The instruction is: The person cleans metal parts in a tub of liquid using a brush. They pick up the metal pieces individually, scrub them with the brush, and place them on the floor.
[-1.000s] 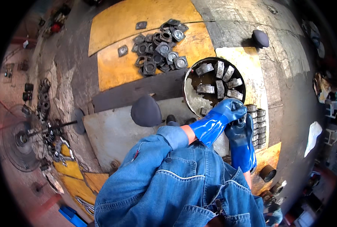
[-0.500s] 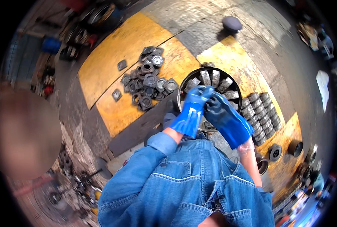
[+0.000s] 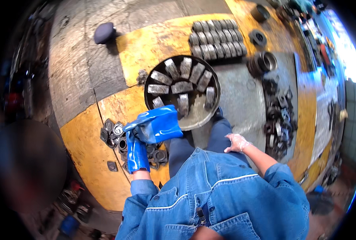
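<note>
My left hand (image 3: 133,135), in a long blue rubber glove, is closed on a second, empty blue rubber glove (image 3: 162,123). That glove hangs sideways over the near left rim of a round dark pan (image 3: 198,112). Inside the pan stand several grimy metal rings (image 3: 182,87), seen edge-on. My right hand (image 3: 237,143) wears only a thin clear plastic glove. It rests by my right thigh with its fingers apart, holding nothing. Below the left hand lies a heap of dark flanged metal parts (image 3: 158,156), partly hidden by the gloves.
Rows of metal rings (image 3: 216,39) lie on the yellow board beyond the pan. A dark round cushion-like stool (image 3: 104,33) stands at far left. Wide dark rings (image 3: 262,64) and a pile of small metal parts (image 3: 280,116) lie to the right.
The view has swung to the right. My right hand has come out of its blue glove and moved right to the thigh; the left hand now holds that empty glove.
</note>
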`<state>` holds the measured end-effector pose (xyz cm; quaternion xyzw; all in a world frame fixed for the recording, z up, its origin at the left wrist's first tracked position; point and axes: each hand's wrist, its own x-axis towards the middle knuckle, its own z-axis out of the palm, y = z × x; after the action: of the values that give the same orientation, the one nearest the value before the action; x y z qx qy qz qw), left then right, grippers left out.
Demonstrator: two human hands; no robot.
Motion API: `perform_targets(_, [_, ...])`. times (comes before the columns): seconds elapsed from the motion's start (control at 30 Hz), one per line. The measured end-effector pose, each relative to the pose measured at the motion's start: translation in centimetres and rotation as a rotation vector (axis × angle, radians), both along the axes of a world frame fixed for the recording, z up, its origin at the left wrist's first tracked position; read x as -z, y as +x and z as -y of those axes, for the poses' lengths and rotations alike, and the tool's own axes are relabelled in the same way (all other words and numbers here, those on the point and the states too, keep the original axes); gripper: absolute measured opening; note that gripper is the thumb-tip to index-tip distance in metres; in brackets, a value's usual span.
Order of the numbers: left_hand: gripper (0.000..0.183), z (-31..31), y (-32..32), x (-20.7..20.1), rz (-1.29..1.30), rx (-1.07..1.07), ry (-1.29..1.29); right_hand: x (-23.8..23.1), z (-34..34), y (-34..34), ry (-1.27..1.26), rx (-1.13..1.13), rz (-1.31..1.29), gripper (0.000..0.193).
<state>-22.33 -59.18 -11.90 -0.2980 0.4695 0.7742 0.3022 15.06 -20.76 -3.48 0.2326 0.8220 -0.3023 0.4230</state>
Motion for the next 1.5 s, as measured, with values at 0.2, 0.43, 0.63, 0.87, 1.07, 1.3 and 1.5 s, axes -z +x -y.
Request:
perform_targets(0.2, [0.069,2.1,-0.4,-2.3,-0.076,0.127,-0.072,3.2,5.7,4.4,-0.148,0.212,0.273,0.048])
perform_targets(0.43, [0.056,-4.6,0.5,-5.3,0.045,0.053,-0.197,4.1,4.7,8.4,-1.025,0.082,0.578,0.025])
perform_targets(0.63, [0.046,-2.9,4.1,2.0,0.081,-0.002,0.063,7.3,10.6,10.9,-1.202,0.324,0.311,0.024])
perform_targets(0.87, [0.044,-3.8,7.3,4.7,0.068,0.002,-0.149,18.1,25.1,11.5,-0.995,0.430,-0.319,0.056])
perform_targets(1.07, [0.042,-4.6,8.0,7.0,0.044,-0.010,-0.209,18.0,26.8,13.2,-1.351,0.971,0.499,0.037])
perform_targets(1.3, [0.040,-3.7,8.0,13.3,0.028,0.005,-0.194,19.0,24.6,12.1,-1.955,-0.041,0.393,0.044])
perform_targets(1.5, [0.038,-2.0,8.7,18.4,-0.020,-0.018,-0.206,28.2,28.0,15.0,-1.953,0.094,0.366,0.035])
